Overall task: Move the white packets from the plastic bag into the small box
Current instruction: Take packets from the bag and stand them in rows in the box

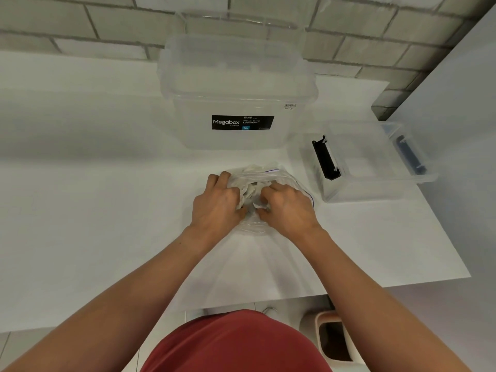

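A clear plastic zip bag [279, 176] with a blue seal line lies on the white table, in front of me at the centre. Crumpled white packets [249, 190] show inside it between my hands. My left hand [217, 202] grips the bag's left side with curled fingers. My right hand [287, 205] grips the bag's right side, its fingers curled into the plastic and packets. The small clear box [375, 167] with black and blue latches stands open to the right of the bag, and I see no packets in it.
A large clear Megabox storage box [236, 84] with its lid on stands behind the bag. The white table [94, 210] ends at a front edge near my body and a right edge past the small box. A bin [335, 342] stands on the floor below.
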{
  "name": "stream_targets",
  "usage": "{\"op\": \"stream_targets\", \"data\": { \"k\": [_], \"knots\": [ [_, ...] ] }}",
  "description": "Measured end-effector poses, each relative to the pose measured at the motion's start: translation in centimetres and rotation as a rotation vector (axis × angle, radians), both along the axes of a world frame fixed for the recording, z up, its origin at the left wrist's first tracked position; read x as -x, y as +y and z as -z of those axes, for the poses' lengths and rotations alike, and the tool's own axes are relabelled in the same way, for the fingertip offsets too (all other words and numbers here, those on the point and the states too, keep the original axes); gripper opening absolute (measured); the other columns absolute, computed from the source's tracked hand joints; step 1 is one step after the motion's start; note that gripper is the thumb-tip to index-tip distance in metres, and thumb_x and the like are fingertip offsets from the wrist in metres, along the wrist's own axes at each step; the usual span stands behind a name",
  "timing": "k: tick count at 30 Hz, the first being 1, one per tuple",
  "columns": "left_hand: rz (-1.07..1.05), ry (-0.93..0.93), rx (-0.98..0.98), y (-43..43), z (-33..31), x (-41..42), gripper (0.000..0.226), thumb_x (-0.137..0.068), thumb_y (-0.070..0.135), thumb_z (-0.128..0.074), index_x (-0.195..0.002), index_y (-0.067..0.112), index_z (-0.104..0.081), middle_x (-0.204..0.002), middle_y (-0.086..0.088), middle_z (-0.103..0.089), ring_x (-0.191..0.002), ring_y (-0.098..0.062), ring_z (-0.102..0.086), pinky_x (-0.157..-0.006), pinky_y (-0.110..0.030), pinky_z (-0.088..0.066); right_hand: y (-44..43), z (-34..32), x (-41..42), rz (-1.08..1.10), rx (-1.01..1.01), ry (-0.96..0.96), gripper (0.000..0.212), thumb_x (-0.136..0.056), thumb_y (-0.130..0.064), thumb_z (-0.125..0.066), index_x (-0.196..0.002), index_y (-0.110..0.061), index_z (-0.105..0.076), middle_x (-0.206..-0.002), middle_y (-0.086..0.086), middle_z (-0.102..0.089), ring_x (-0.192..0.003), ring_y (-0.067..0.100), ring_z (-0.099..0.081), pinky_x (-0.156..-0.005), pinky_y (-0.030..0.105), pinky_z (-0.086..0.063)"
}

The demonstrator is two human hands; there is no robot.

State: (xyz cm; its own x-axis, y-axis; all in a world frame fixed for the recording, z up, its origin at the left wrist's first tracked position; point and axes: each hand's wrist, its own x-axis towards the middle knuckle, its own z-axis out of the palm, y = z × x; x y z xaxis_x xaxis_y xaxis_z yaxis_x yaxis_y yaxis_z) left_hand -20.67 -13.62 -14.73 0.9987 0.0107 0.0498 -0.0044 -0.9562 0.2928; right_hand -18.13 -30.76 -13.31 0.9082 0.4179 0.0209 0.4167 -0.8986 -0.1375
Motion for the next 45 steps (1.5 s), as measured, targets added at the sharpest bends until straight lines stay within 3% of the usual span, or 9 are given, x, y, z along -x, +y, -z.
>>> {"op": "stream_targets", "data": {
  "k": [7, 14, 21, 25, 28, 31, 35, 40, 45],
  "knots": [
    [-0.011, -0.055, -0.003, 0.0, -0.4, 0.4, 0.007, -0.081, 0.023, -0.067, -0.08, 0.018, -0.073, -0.127, 0.002, -0.051, -0.114, -0.023, -0.042, -0.05, -0.029, -0.041, -1.0, -0.7, 0.4, 0.006, -0.116, -0.16, 0.013, -0.086, -0.019, -0.062, -0.076, -0.013, -0.066, -0.07, 0.001, -0.063, -0.059, 0.033, -0.061, -0.048, 0.033, -0.047],
    [0.068, -0.173, 0.058, 0.7, -3.8, 1.5, 0.003, -0.084, 0.023, -0.073, -0.083, 0.022, -0.075, -0.128, 0.0, -0.053, -0.119, -0.025, -0.044, -0.056, -0.028, -0.043, -3.0, -3.4, -0.2, -0.007, -0.301, -0.216, 0.017, -0.095, -0.017, -0.059, -0.101, -0.016, -0.075, -0.087, 0.001, -0.074, -0.076, 0.027, -0.069, -0.061, 0.04, -0.055],
    [0.128, -0.213, 0.069, 0.4, -6.0, 0.9, 0.001, -0.083, 0.022, -0.071, -0.083, 0.022, -0.071, -0.134, -0.001, -0.052, -0.127, -0.023, -0.043, -0.062, -0.026, -0.039, -4.2, -4.9, -0.4, -0.036, -0.286, -0.215, 0.015, -0.096, -0.019, -0.062, -0.1, -0.022, -0.076, -0.098, -0.005, -0.071, -0.086, 0.026, -0.067, -0.061, 0.038, -0.055],
    [0.147, -0.247, 0.113, -0.6, -6.8, 0.4, 0.002, -0.083, 0.024, -0.069, -0.083, 0.024, -0.067, -0.132, 0.004, -0.052, -0.123, -0.017, -0.044, -0.064, -0.025, -0.038, -5.4, -5.5, -0.5, -0.036, -0.291, -0.16, 0.015, -0.096, -0.018, -0.061, -0.1, -0.024, -0.075, -0.093, -0.005, -0.071, -0.084, 0.024, -0.067, -0.063, 0.042, -0.056],
    [0.141, -0.242, 0.16, -1.2, -7.7, 0.1, 0.003, -0.085, 0.025, -0.066, -0.087, 0.025, -0.063, -0.123, 0.01, -0.055, -0.114, -0.012, -0.047, -0.065, -0.028, -0.042, -6.8, -6.8, -0.8, 0.002, -0.376, -0.149, 0.012, -0.097, -0.019, -0.062, -0.1, -0.024, -0.073, -0.091, -0.01, -0.07, -0.077, 0.017, -0.063, -0.067, 0.041, -0.055],
    [0.153, -0.224, 0.244, -2.2, -8.7, -0.5, 0.004, -0.088, 0.026, -0.062, -0.09, 0.026, -0.059, -0.1, 0.012, -0.061, -0.095, -0.012, -0.054, -0.069, -0.038, -0.052, -9.2, -9.4, -1.4, 0.046, -0.495, -0.143, 0.011, -0.098, -0.02, -0.062, -0.099, -0.025, -0.072, -0.093, -0.014, -0.07, -0.077, 0.011, -0.062, -0.071, 0.038, -0.054],
    [0.131, -0.233, 0.31, -3.4, -10.0, -1.4, 0.005, -0.091, 0.026, -0.061, -0.092, 0.03, -0.057, -0.09, 0.01, -0.067, -0.088, -0.011, -0.061, -0.07, -0.038, -0.053, -13.2, -13.1, -3.3, 0.121, -0.58, -0.254, 0.01, -0.098, -0.022, -0.064, -0.099, -0.023, -0.073, -0.095, -0.016, -0.07, -0.081, 0.006, -0.063, -0.072, 0.022, -0.051],
    [0.121, -0.255, 0.29, -4.8, -11.1, -2.3, 0.005, -0.094, 0.029, -0.057, -0.094, 0.033, -0.055, -0.09, 0.013, -0.068, -0.088, -0.011, -0.064, -0.069, -0.04, -0.054, -17.7, -13.9, -7.3, 0.17, -0.434, -0.253, 0.01, -0.095, -0.024, -0.067, -0.097, -0.027, -0.076, -0.091, -0.013, -0.068, -0.076, 0.008, -0.061, -0.074, 0.035, -0.055],
    [0.135, -0.248, 0.285, -5.9, -12.0, -3.1, 0.006, -0.095, 0.03, -0.058, -0.094, 0.035, -0.056, -0.086, 0.02, -0.066, -0.085, -0.009, -0.065, -0.071, -0.04, -0.056, -19.2, -11.7, -10.7, 0.112, -0.088, 0.135, 0.013, -0.094, -0.026, -0.067, -0.093, -0.036, -0.076, -0.094, -0.017, -0.07, -0.086, 0.009, -0.062, -0.085, 0.041, -0.056]
  ]
}}
